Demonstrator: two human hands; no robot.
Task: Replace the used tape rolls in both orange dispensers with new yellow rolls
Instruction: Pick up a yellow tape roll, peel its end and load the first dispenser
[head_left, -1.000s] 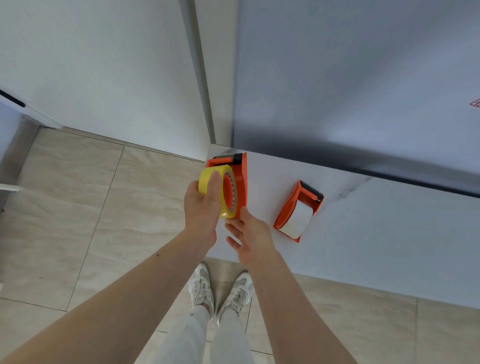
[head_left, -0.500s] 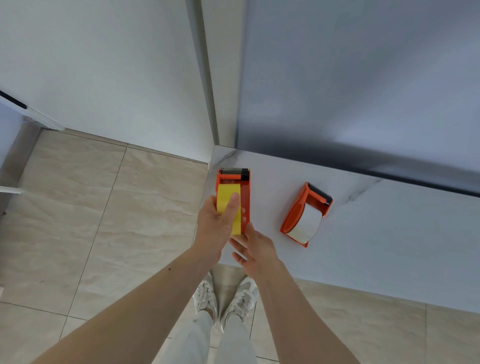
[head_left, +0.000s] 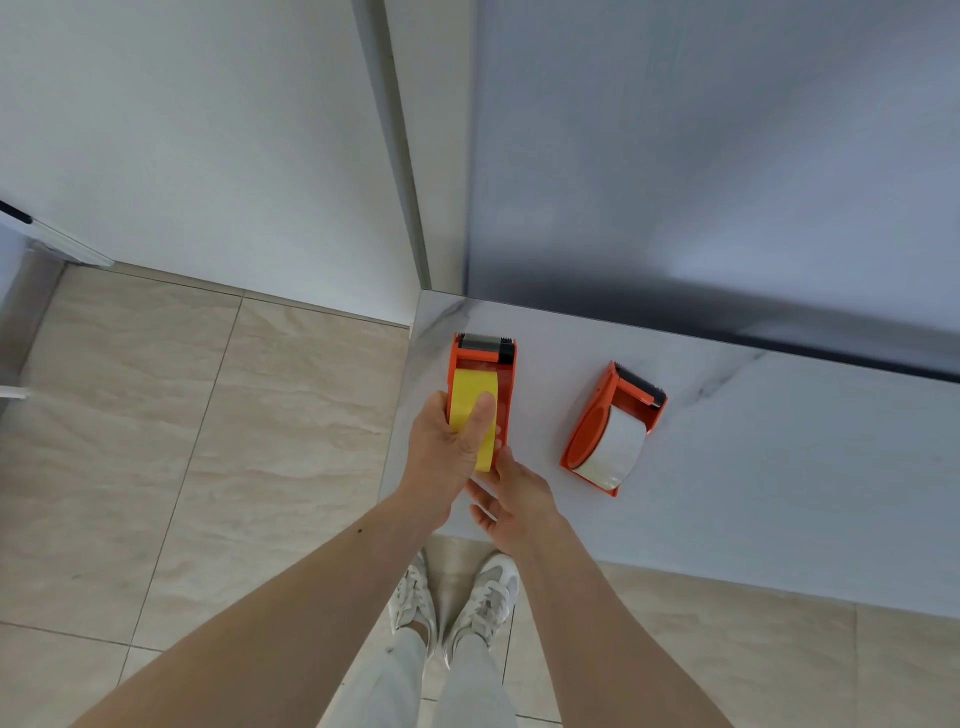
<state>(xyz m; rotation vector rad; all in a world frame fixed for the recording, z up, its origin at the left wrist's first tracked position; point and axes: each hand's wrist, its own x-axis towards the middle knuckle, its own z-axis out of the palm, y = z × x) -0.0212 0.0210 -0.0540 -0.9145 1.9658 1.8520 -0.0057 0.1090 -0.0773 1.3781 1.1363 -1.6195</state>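
Note:
An orange tape dispenser with a yellow roll inside it stands near the left corner of the white counter. My left hand grips the dispenser and the roll, thumb lying across the yellow tape. My right hand touches the dispenser's near end from below, fingers loosely bent. A second orange dispenser lies tilted on the counter to the right, holding a whitish roll; no hand is on it.
A dark grey panel rises behind the counter, and a white wall stands to the left. Beige floor tiles lie below, with my white shoes at the counter's front edge.
The dispenser with the yellow roll was turned from showing its side to showing the roll's face and lowered onto the counter. Both hands followed it; the second dispenser has not moved.

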